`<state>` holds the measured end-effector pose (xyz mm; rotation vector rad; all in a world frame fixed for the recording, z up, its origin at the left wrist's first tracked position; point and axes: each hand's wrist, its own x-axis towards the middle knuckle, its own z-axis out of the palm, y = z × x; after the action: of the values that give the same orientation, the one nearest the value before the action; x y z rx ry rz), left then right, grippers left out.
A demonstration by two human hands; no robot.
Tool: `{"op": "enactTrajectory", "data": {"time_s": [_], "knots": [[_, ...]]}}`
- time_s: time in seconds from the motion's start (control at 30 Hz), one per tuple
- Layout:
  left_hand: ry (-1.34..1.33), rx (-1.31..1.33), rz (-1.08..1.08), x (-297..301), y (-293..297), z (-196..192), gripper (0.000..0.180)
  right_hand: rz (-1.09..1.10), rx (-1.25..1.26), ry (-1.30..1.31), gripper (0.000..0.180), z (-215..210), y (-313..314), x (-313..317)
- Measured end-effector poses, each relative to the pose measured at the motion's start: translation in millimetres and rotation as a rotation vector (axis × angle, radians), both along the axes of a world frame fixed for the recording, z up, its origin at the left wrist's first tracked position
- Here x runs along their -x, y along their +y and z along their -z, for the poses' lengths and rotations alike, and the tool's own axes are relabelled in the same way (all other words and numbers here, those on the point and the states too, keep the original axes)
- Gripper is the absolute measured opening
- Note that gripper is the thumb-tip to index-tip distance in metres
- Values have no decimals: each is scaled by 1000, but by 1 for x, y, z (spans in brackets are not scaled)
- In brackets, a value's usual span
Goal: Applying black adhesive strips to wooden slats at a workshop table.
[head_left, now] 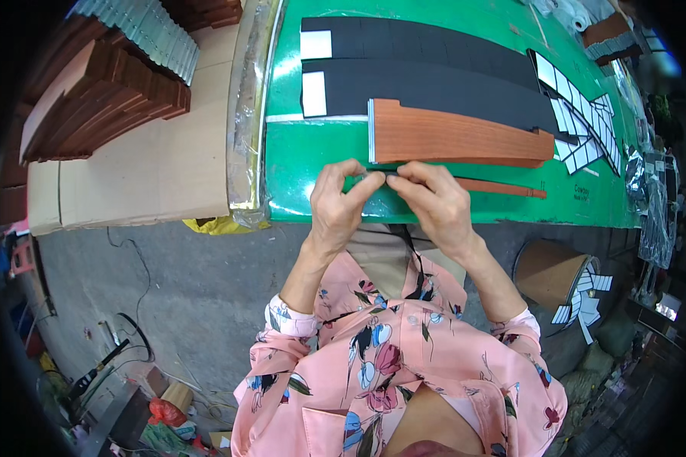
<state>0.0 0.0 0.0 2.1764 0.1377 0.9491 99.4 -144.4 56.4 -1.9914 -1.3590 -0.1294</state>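
My left hand [337, 202] and my right hand [440, 204] meet at the table's near edge, fingertips almost touching. Each pinches a thin dark strip [389, 173], mostly covered by the fingers. A narrow reddish-brown wood-grain piece [503, 187] reaches out to the right from behind my right hand; whether it joins the dark strip cannot be made out. Just beyond my fingers lies a stack of wood-grain panels [457, 135], wider at its left end. Behind it, long black strips [427, 85] lie side by side, with white patches [313, 93] at their left ends.
The green table top [297, 194] bears a pile of white-and-black pieces [579, 114] at right. Cardboard [152, 167] at left holds stacked brown panels [107, 107]. A brown bin [549, 273] with white scraps stands on the floor at right; cables [141, 266] lie at left.
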Motion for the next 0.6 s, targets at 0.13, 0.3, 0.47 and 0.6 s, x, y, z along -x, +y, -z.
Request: {"op": "enactTrajectory", "data": {"time_s": [0.13, 0.3, 0.47, 0.6], "knots": [[-40, -50, -16, -1, -2, 2, 38, -17, 26, -28, 30, -3, 3, 0], [-10, -37, 28, -4, 5, -6, 37, -116, 146, 168, 31, -26, 9, -25], [53, 98, 172, -5, 33, -18, 32, -335, 108, 321, 22, -56, 57, -94], [231, -46, -183, -56, 75, -19, 32, -293, 164, 77, 20, -13, 138, -155]]}}
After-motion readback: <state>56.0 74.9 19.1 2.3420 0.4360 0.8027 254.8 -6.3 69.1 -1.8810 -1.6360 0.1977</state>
